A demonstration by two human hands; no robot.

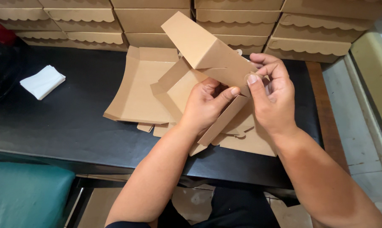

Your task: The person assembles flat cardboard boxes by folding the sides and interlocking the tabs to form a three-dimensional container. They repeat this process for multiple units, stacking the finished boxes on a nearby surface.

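Both hands grip a half-folded brown cardboard box [199, 55] above the black tabletop [64, 122]: left hand [205, 105] pinches its lower wall, right hand [273, 95] its side flap, box's long axis rising toward 11 o'clock

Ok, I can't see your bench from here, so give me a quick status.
Left hand and right hand both gripping half-folded cardboard box. Flat blanks underneath on black table. Nothing in the way.
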